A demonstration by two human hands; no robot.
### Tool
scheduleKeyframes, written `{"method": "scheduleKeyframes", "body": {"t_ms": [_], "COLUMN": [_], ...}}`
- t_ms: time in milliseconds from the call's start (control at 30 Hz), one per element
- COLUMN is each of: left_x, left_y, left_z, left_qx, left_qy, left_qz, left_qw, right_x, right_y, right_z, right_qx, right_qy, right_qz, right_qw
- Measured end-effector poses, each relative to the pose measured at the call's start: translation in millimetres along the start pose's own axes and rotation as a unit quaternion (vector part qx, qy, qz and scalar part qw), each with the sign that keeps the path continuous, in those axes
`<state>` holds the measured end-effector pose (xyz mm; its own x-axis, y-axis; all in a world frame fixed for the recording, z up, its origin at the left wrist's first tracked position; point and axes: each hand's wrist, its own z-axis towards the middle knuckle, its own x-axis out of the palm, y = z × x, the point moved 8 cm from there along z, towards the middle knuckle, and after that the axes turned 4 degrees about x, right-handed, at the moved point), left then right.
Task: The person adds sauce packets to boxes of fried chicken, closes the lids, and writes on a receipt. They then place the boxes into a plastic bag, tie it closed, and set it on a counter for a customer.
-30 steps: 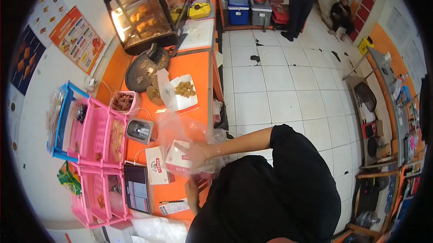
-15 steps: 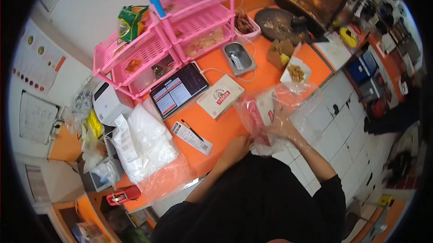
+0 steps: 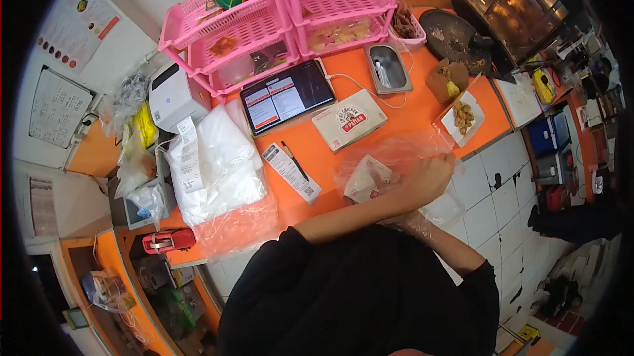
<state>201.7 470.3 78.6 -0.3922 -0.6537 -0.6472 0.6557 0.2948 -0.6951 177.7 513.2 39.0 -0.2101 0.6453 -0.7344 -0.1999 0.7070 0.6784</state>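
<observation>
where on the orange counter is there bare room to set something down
Bare counter shows between the receipt and the bagged box, and between the closed box and the food tray. It's crowded where the tablet nears the pink racks, and left of the receipt, under white plastic bags.

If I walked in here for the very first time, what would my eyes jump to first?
Probably the bright pink racks against the wall at the back of the orange counter. Next might be the glowing glass food case at the upper right. Then, at the counter's near edge, you'd spot the left hand beside a printed box that shows through a clear plastic bag.
</observation>
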Motion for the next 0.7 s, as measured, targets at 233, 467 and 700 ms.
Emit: {"method": "scheduleKeyframes", "body": {"t_ms": [233, 467, 700], "left_x": [-149, -121, -163], "left_y": [-15, 8, 48], "left_z": [-57, -77, -130], "left_qx": [0.105, -0.012, -0.061], "left_qy": [-0.158, -0.141, -0.241], "left_qz": [-0.183, -0.368, -0.328], "left_qw": [0.965, 0.919, 0.911], "right_x": [-34, 67, 81], "right_y": [42, -23, -13], "right_z": [30, 23, 22], "right_qx": [0.028, 0.035, 0.122], "right_qy": [-0.036, -0.014, 0.169], "right_qz": [-0.137, 0.208, -0.163], "right_qw": [0.99, 0.977, 0.964]}}
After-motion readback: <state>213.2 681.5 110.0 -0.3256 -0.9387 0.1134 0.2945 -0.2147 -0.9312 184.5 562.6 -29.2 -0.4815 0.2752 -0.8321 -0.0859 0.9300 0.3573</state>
